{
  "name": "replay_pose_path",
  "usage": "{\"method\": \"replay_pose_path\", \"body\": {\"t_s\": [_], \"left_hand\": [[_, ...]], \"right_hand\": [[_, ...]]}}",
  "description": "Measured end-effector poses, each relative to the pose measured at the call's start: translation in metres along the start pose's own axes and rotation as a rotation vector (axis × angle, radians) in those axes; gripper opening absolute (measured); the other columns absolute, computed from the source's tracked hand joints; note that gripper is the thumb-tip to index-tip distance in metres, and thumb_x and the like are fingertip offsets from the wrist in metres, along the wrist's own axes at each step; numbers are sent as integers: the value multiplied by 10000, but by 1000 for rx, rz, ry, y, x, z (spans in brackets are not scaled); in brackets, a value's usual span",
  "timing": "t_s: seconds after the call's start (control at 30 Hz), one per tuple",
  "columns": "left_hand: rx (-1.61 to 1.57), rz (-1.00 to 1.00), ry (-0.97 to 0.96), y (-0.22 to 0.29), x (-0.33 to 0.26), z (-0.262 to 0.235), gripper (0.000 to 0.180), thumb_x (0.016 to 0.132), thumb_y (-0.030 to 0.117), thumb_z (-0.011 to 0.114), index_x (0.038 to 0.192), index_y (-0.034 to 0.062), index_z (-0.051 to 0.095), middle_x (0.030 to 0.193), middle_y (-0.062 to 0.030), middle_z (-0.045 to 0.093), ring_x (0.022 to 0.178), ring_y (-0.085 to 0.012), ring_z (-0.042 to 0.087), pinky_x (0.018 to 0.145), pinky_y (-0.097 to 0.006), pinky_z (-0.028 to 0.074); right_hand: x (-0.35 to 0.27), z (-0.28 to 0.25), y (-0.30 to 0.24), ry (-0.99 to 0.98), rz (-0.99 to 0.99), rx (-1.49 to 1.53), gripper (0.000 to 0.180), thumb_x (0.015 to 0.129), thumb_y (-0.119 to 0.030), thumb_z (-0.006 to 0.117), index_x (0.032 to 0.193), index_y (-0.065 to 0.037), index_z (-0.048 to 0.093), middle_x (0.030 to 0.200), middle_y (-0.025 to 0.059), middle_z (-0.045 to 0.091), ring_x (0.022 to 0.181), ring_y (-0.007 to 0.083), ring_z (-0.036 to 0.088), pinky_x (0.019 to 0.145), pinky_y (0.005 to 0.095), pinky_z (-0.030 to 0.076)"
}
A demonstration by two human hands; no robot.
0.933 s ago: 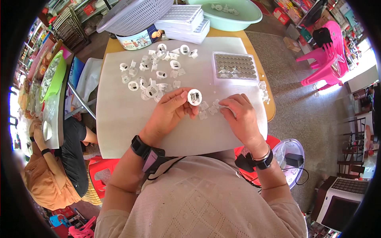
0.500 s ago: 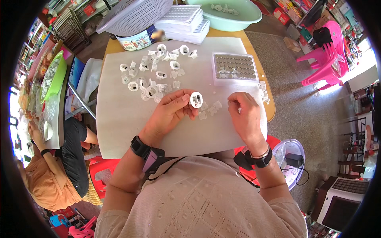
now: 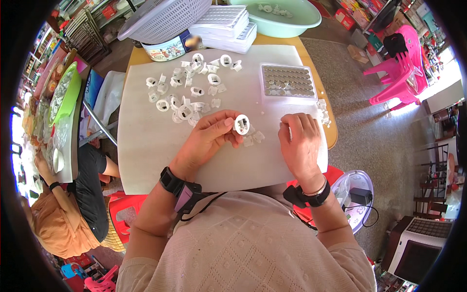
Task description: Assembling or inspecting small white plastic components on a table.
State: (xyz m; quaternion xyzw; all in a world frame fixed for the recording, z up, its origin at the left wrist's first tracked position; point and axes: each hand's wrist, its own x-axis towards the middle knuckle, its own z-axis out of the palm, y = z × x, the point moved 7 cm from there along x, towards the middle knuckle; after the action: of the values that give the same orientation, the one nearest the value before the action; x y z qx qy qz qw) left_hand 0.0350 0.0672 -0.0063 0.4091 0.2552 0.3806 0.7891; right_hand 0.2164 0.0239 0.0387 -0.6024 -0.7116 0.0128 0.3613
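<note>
My left hand (image 3: 212, 135) pinches a round white plastic casing (image 3: 242, 124) above the near part of the table, its open compartment facing up. To its right, my right hand (image 3: 300, 143) is closed, with fingers curled toward the thumb. Something pale shows at those fingertips, too small to make out. Between the hands lie a few small translucent plastic pieces (image 3: 253, 138), partly behind the casing. Many similar white casings (image 3: 185, 112) are scattered across the left and middle of the white table sheet (image 3: 155, 155). A clear box of silvery button cells (image 3: 288, 82) stands at the far right.
White stacked trays (image 3: 228, 29), a purple-grey basket (image 3: 165, 22) on a printed tub (image 3: 168, 50) and a pale green basin (image 3: 282, 22) line the far edge. Small white bits (image 3: 323, 113) lie at the right edge. Another person (image 3: 63, 214) sits at left.
My right hand has turned slightly, showing more of its back. The casing in my left hand has shifted a little right and down. One translucent piece between the hands no longer shows.
</note>
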Motion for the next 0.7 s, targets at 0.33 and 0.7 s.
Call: {"method": "replay_pose_path", "body": {"t_s": [0.33, 0.7], "left_hand": [[5, -11, -36, -1, -1, 1, 333, 964, 209, 523, 1179, -42, 563, 941, -91, 646, 796, -166, 621, 712, -294, 496], [55, -15, -52, -1, 0, 3, 350, 979, 190, 514, 1229, -52, 559, 1016, -89, 652, 848, -149, 620, 763, -292, 505]], "right_hand": [[-3, -16, 29, -69, 119, 182, 165, 747, 28, 622, 900, -27, 649, 872, 96, 614, 841, 302, 580, 758, 395, 475], [2, -6, 6, -116, -187, 115, 173, 732, 61, 622, 881, -23, 644, 858, 99, 616, 790, 281, 588, 689, 368, 495]]}}
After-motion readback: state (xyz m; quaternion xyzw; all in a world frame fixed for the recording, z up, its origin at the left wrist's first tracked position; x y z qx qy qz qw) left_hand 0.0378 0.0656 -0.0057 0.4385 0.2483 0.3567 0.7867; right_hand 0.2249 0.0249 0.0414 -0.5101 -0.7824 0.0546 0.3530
